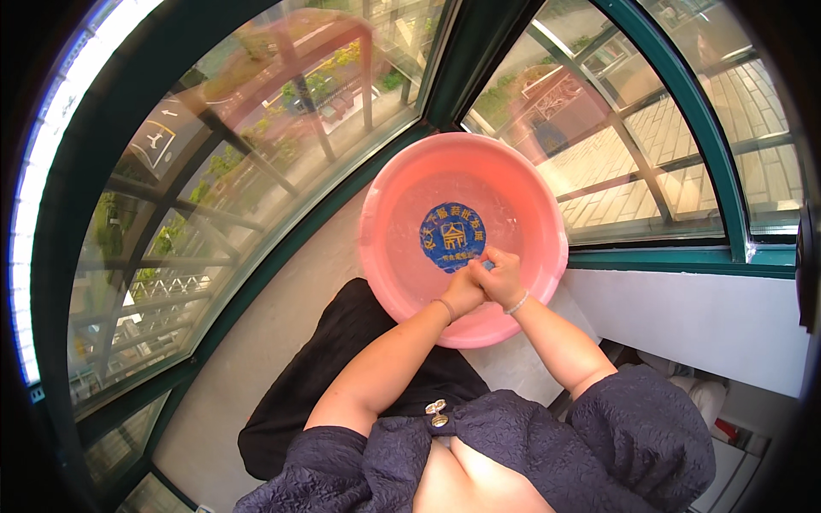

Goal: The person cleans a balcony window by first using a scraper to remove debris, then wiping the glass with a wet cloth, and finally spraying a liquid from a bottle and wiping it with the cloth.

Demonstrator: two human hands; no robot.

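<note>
A round pink plastic basin point(462, 151) is in front of me, with a blue printed emblem point(453, 226) bearing yellow writing on its bottom. Pale glints lie across the inside; whether it holds clear water I cannot tell. Above the near right part of the basin, my left hand point(467, 286) and my right hand point(501, 277) are closed up against each other. A small blue thing point(489, 264) shows at the fingers of my right hand, too covered to identify. The fingers of my left hand are mostly hidden. Each wrist wears a thin band.
Green-framed window panes point(288, 128) rise close on the left and ahead, meeting at a corner post point(442, 96) behind the basin. On the right runs a low white wall point(693, 314). My black-clothed leg point(346, 359) is beside the basin on the pale floor point(269, 327).
</note>
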